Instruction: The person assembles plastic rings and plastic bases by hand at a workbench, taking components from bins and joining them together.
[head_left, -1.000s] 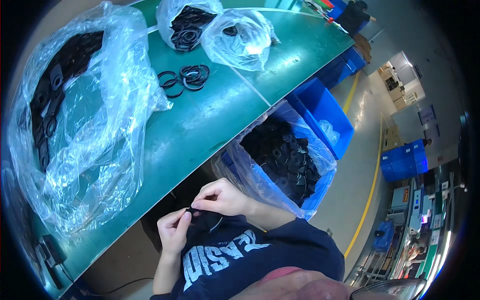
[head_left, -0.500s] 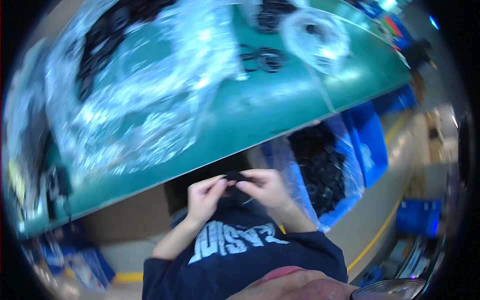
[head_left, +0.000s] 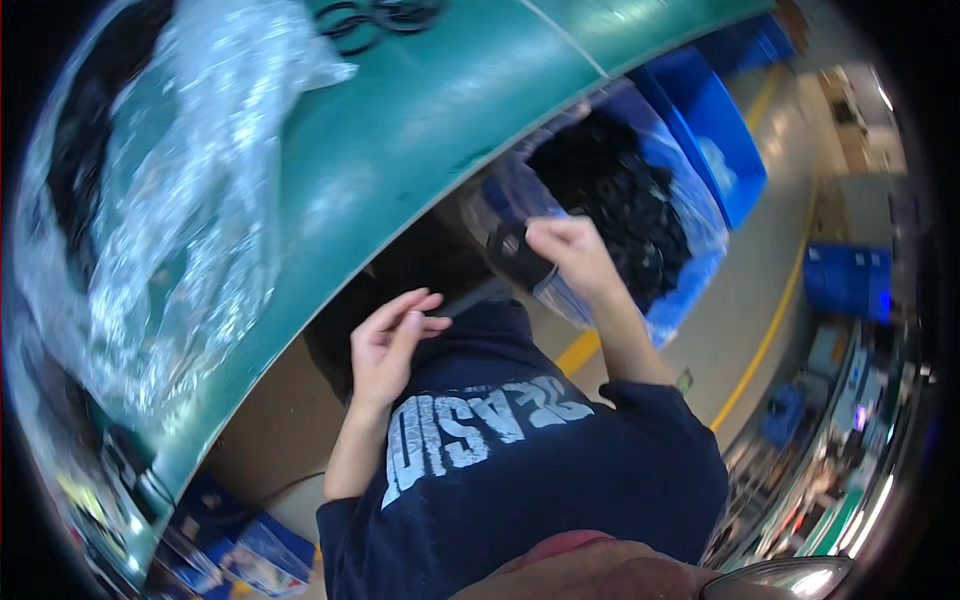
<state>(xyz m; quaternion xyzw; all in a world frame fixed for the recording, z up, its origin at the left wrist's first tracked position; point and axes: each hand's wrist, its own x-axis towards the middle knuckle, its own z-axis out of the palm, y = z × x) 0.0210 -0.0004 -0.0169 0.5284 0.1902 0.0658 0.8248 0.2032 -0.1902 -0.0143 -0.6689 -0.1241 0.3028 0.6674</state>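
Observation:
My right hand [head_left: 570, 248] is closed on a flat, dark black piece [head_left: 520, 258] with a rounded end, at the near left rim of a blue bin [head_left: 683, 293] lined with clear plastic. Many black parts [head_left: 625, 190] lie heaped inside that bin. In front of my shirt, near the green table's edge, my left hand [head_left: 385, 345] is empty, its fingers loosely bent and apart. The exact kind of the black piece does not show.
On the green table [head_left: 400, 140] lie a crumpled clear plastic sheet [head_left: 190, 200] and black rings [head_left: 405, 12]. Beyond the lined bin stands another blue bin [head_left: 725, 150]. A blue box [head_left: 848, 283] sits farther right on the floor.
My hands were together on a black piece and have parted. The right one has moved toward the lined bin with a black piece; the left has let go. The view has turned right.

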